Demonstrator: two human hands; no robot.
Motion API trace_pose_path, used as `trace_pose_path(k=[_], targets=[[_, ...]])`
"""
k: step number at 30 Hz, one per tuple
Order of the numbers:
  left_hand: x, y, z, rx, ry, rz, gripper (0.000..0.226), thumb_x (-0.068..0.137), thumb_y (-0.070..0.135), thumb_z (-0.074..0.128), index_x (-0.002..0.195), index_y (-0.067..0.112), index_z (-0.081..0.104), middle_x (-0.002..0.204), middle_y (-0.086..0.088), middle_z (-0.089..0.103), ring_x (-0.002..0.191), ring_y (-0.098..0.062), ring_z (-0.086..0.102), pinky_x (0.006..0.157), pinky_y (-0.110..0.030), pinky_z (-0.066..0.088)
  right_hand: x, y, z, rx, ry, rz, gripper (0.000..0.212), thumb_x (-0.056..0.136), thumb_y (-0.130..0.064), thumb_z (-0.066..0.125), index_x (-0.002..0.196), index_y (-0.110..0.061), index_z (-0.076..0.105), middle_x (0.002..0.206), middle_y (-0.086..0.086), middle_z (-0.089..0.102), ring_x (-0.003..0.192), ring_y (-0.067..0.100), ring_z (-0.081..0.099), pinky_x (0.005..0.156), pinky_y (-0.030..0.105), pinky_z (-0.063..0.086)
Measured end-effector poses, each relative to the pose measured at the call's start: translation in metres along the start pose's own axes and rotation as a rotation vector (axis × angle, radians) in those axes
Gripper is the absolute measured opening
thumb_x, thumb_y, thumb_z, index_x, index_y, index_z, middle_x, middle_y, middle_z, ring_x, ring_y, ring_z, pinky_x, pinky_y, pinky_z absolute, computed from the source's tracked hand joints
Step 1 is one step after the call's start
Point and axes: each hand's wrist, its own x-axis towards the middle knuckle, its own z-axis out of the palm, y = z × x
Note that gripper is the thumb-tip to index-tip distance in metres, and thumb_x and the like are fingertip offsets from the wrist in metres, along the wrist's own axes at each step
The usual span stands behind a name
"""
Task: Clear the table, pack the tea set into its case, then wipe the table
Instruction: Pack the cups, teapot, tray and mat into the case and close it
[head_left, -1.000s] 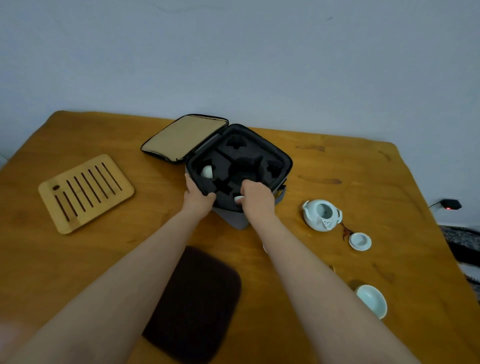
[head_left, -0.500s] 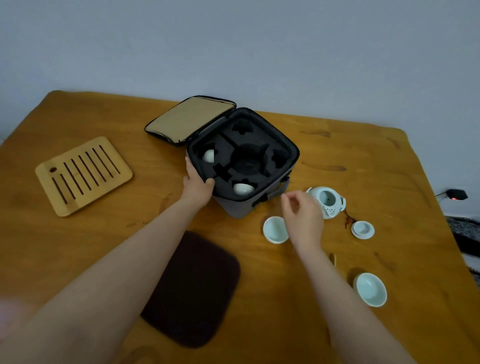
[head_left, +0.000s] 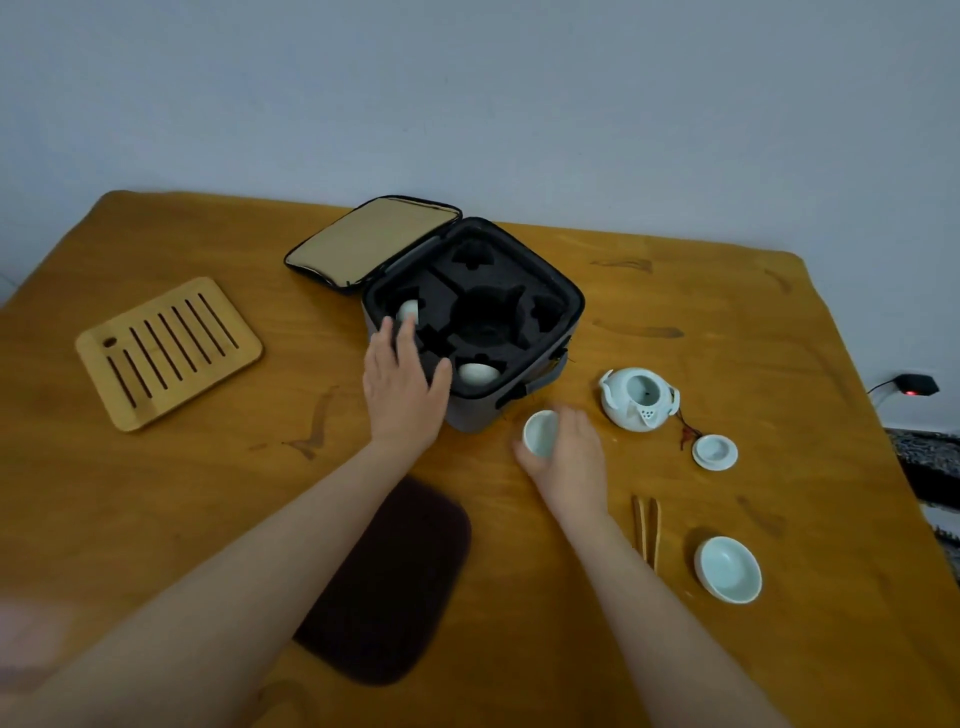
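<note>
The grey tea-set case (head_left: 540, 332) lies open mid-table, its lid (head_left: 371, 241) folded back to the left. Two pale cups sit in its black foam slots, one at the left (head_left: 409, 310) and one at the near side (head_left: 478, 373). My left hand (head_left: 402, 382) rests on the case's near-left corner, fingers spread over the rim. My right hand (head_left: 569, 449) holds a small pale cup (head_left: 540, 432) on the table just in front of the case. The white teapot (head_left: 640, 398), its lid (head_left: 715, 452) and another cup (head_left: 728, 570) stand to the right.
A slatted bamboo tray (head_left: 169, 352) lies at the left. A dark brown cloth (head_left: 387, 582) sits near the front edge between my arms. Wooden tongs (head_left: 645, 527) lie beside my right forearm. The wall runs behind the wooden table (head_left: 727, 312); a black plug with a red light (head_left: 917, 385) shows at far right.
My right hand left a cup in the case's near slot, moved right and down, and now holds a cup on the table. My left hand shifted further over the case's corner.
</note>
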Motion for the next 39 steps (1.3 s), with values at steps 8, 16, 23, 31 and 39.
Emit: trace_pose_path(k=[8,16,23,31,39], targets=[[0.03,0.018,0.019,0.348,-0.222,0.199,0.061,0.099,0.049,0.034,0.152,0.022,0.022,0.162,-0.001,0.009,0.149,-0.022,0.005,0.121,-0.046,0.002,0.097,-0.045,-0.078,-0.12,0.04,-0.098,0.069,0.084,-0.049,0.067,0.137,-0.009,0.048,0.124,0.005,0.047,0.109,0.022,0.052,0.082,0.029,0.044],[0.036,0.015,0.029,0.481,-0.332,0.216,0.068,0.094,0.066,0.018,0.153,0.037,0.002,0.162,-0.002,-0.005,0.149,-0.024,-0.007,0.118,-0.056,0.002,0.158,-0.048,-0.073,-0.578,-0.187,-0.363,0.077,0.082,-0.037,0.071,0.146,-0.014,0.034,0.14,0.004,0.048,0.126,0.027,0.04,0.093,0.036,0.043],[0.04,0.013,0.032,0.499,-0.345,0.191,0.071,0.093,0.067,0.019,0.153,0.036,-0.003,0.162,-0.004,-0.012,0.148,-0.023,-0.015,0.117,-0.056,-0.004,0.163,-0.055,-0.062,-0.701,-0.254,-0.419,0.082,0.087,-0.023,0.069,0.151,-0.007,0.02,0.147,0.008,0.039,0.131,0.029,0.035,0.096,0.035,0.044],[0.045,0.018,0.029,0.527,-0.402,0.172,0.077,0.091,0.069,0.023,0.153,0.034,-0.006,0.161,-0.003,-0.014,0.148,-0.023,-0.015,0.117,-0.055,-0.004,0.169,-0.059,-0.054,-0.783,-0.279,-0.464,0.036,0.09,-0.007,0.061,0.124,-0.006,0.047,0.129,0.011,0.051,0.117,0.029,0.045,0.08,0.032,0.044],[0.05,0.022,0.028,0.501,-0.413,0.129,0.093,0.086,0.072,0.038,0.152,0.031,-0.013,0.162,-0.002,-0.013,0.148,-0.022,-0.011,0.118,-0.054,-0.001,0.168,-0.048,-0.06,-0.603,-0.228,-0.311,0.044,0.085,-0.013,0.072,0.126,-0.01,0.057,0.113,0.014,0.063,0.102,0.031,0.06,0.072,0.036,0.049]])
